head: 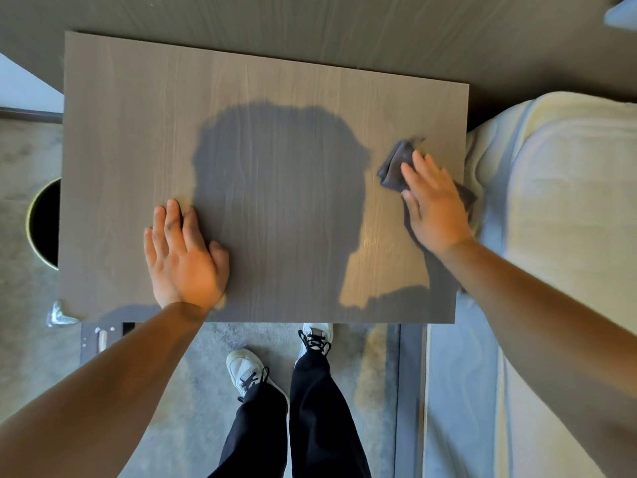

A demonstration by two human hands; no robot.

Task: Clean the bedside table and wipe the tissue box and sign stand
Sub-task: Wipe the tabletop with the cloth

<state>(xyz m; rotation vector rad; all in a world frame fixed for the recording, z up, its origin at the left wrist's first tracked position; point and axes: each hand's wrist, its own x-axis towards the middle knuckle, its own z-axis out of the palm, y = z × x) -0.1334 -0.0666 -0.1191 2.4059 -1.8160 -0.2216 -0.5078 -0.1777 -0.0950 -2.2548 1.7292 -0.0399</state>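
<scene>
The bedside table (138,132) has a grey-brown wood-grain top that fills the middle of the head view. My right hand (436,205) presses flat on a dark grey cloth (396,163) near the table's right edge; the cloth sticks out past the fingertips and under the palm. My left hand (186,253) lies flat on the top near the front edge, fingers apart, holding nothing. Neither the tissue box nor the sign stand is in view. My head casts a shadow on the centre of the top.
A bed with pale bedding (558,201) runs along the right side, close to the table. A round dark bin (43,222) stands on the floor at the left. My legs and white shoes (246,370) are in front of the table on grey carpet.
</scene>
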